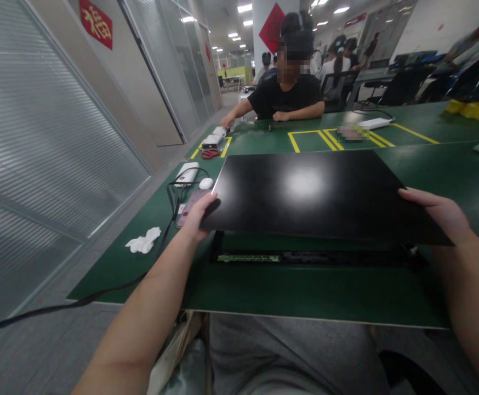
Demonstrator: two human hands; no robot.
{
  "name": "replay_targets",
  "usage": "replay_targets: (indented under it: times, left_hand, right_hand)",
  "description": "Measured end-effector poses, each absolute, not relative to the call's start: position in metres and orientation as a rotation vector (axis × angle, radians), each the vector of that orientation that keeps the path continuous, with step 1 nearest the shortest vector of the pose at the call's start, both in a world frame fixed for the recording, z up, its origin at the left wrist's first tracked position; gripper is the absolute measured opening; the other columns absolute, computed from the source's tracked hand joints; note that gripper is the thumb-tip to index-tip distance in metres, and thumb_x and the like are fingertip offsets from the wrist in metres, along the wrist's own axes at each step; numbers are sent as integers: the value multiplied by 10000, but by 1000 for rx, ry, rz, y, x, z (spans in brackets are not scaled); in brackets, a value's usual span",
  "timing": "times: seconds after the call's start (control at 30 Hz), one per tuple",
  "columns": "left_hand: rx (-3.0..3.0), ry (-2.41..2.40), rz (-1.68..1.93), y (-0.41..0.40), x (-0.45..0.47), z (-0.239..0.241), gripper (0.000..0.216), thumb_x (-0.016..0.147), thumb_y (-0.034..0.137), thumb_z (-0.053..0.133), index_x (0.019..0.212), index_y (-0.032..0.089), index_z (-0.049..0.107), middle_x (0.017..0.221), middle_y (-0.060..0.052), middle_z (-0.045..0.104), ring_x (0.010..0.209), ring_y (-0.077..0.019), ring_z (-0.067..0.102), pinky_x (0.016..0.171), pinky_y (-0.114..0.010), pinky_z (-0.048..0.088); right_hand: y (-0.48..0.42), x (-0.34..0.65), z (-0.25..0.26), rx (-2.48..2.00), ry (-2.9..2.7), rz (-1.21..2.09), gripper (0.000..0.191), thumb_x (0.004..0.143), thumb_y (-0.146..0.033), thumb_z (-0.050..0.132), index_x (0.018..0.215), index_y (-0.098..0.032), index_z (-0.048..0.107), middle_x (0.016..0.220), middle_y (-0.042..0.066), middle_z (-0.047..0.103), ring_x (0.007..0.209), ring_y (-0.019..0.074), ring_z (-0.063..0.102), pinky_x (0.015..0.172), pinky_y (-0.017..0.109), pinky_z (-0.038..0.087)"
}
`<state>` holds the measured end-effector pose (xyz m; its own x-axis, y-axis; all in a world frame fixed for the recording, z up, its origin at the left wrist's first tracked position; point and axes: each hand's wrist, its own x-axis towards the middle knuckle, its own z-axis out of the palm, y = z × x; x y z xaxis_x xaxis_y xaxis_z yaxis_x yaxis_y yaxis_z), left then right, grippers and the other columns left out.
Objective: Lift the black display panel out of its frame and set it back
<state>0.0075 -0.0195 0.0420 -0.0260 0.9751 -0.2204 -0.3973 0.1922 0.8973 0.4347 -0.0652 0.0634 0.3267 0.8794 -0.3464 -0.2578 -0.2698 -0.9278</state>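
Observation:
A large flat black panel (313, 192) is held level a little above the green table (289, 291). My left hand (198, 216) grips its near left corner, thumb on top. My right hand (443, 211) grips the near right edge, thumb laid on the surface. Under the raised near edge lies a dark frame with a green circuit strip (247, 258).
A crumpled white cloth (143, 241), a phone (188, 207), a white mouse (205, 183), a white power block (187, 174) and a black cable (100, 293) lie at the left. Red scissors (210, 154) sit farther back. A person in black sits across the table by yellow floor-tape marks (305, 140).

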Motion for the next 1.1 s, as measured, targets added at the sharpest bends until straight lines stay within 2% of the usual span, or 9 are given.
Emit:
replay_targets:
  times: [0.1, 0.23, 0.33, 0.47, 0.57, 0.77, 0.9, 1.0, 1.1]
  left_hand:
    - [817, 990, 1270, -17, 6, 38, 399, 727, 231, 721, 1115, 142, 700, 935, -72, 770, 906, -265, 731, 789, -341, 590]
    - [886, 898, 1279, -16, 3, 36, 446, 723, 240, 720, 1157, 140, 697, 1017, -80, 772, 980, -287, 719, 869, -385, 577]
    - [889, 876, 1309, -17, 3, 37, 433, 710, 234, 721, 1131, 134, 709, 1035, -89, 771, 1021, -302, 709, 910, -403, 566]
    - [877, 871, 1328, -19, 5, 40, 377, 695, 217, 720, 1064, 143, 731, 1034, -95, 771, 1055, -314, 697, 934, -408, 560]
    - [873, 891, 1337, -19, 8, 40, 340, 690, 216, 714, 1023, 153, 738, 1014, -98, 773, 1049, -316, 701, 927, -404, 565]
    - [753, 966, 1362, -21, 9, 48, 351, 728, 184, 639, 1065, 124, 711, 890, -70, 780, 922, -289, 735, 856, -405, 595]
    - [627, 1020, 1416, -24, 10, 58, 244, 762, 156, 575, 958, 109, 713, 798, -67, 768, 856, -274, 740, 797, -391, 612]
    - [614, 1026, 1411, -25, 12, 61, 230, 742, 132, 579, 929, 115, 712, 749, -58, 753, 817, -262, 740, 760, -367, 614]
    - [654, 1027, 1370, -25, 14, 58, 285, 705, 116, 595, 962, 131, 716, 712, -37, 738, 791, -253, 738, 724, -342, 607]
  right_hand:
    - [-61, 441, 57, -1532, -627, 1227, 297, 644, -364, 486, 892, -265, 617, 673, 26, 646, 518, 210, 582, 466, 377, 456]
    - [-53, 448, 47, -1433, -728, 1308, 284, 692, -401, 412, 813, -234, 607, 704, 50, 638, 579, 179, 582, 487, 324, 448]
    - [-47, 450, 41, -1399, -744, 1275, 255, 714, -363, 399, 757, -209, 598, 712, 54, 625, 580, 130, 566, 495, 257, 437]
    - [-42, 454, 38, -1438, -721, 1185, 268, 719, -353, 399, 823, -203, 595, 724, 60, 623, 593, 115, 567, 498, 225, 432]
    - [-42, 456, 38, -1485, -701, 1090, 259, 711, -349, 409, 880, -228, 564, 705, 62, 629, 639, 138, 587, 535, 243, 445]
    - [-46, 449, 39, -1438, -812, 1072, 309, 706, -340, 384, 955, -242, 539, 744, 82, 642, 729, 182, 600, 639, 314, 450]
    - [-50, 441, 42, -1396, -867, 1160, 364, 703, -360, 370, 1005, -240, 534, 821, 98, 641, 786, 199, 590, 688, 350, 435]
    - [-52, 438, 46, -1416, -872, 1147, 390, 697, -374, 375, 1033, -253, 530, 816, 84, 643, 776, 193, 589, 657, 335, 438]
    - [-53, 439, 49, -1457, -859, 1063, 398, 684, -382, 393, 1029, -257, 546, 767, 72, 645, 682, 161, 582, 526, 263, 429]
